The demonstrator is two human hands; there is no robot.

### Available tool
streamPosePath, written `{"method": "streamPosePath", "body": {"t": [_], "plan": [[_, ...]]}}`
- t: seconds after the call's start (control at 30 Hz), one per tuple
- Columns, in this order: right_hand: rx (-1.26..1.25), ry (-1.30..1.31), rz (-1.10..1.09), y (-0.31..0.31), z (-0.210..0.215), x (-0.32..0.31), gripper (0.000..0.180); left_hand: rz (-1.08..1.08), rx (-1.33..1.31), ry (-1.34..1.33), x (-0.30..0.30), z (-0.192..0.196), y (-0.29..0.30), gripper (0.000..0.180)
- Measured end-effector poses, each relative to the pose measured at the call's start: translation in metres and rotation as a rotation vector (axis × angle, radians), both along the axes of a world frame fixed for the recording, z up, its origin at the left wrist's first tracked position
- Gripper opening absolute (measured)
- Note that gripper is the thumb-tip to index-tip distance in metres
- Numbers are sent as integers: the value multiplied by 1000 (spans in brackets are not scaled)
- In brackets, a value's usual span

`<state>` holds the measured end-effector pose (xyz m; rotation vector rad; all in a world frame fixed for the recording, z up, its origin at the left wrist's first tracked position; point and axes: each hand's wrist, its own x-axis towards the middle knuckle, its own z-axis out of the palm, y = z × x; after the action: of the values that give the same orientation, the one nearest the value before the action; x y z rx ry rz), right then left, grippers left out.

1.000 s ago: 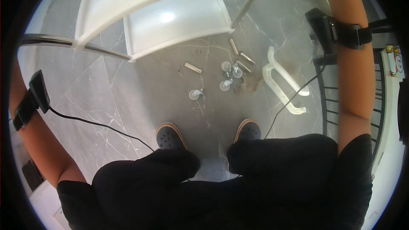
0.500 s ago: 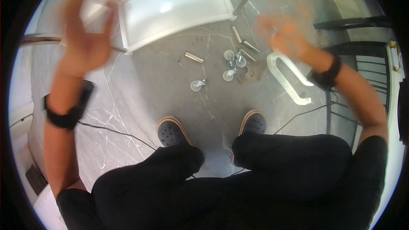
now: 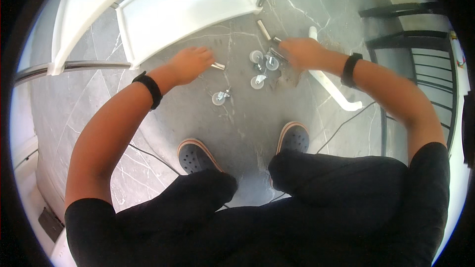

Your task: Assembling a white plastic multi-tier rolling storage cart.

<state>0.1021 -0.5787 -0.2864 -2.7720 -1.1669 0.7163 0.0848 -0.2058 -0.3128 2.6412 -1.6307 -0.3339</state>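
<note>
Reaching down, I see left hand [image 3: 190, 64] fingers loose, touching metal pin [image 3: 218, 66] left of caster wheels [image 3: 262, 66] | right hand [image 3: 302, 52] blurred, grip unclear | wheels look small, hard, rolly; pinch stems

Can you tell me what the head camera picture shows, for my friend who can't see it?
A person looks down at their own two hands reaching to small parts on a grey marble floor: the left hand over a short metal tube, the right hand by caster wheels. A white tray lies beyond, and their grey shoes show below.
</note>
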Motion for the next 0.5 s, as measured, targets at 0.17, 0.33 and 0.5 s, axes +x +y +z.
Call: {"method": "streamPosePath", "body": {"t": [0.17,0.33,0.5], "plan": [[-4,35,-126,11,-8,0,37,20,-36,23,-2,-28,-5,20],[-27,100,-177,17,-24,1,42,120,-3,96,-13,-34,-12,18],[-40,138,-282,17,-35,0,44,278,24,266,-25,-24,-14,23]]}}
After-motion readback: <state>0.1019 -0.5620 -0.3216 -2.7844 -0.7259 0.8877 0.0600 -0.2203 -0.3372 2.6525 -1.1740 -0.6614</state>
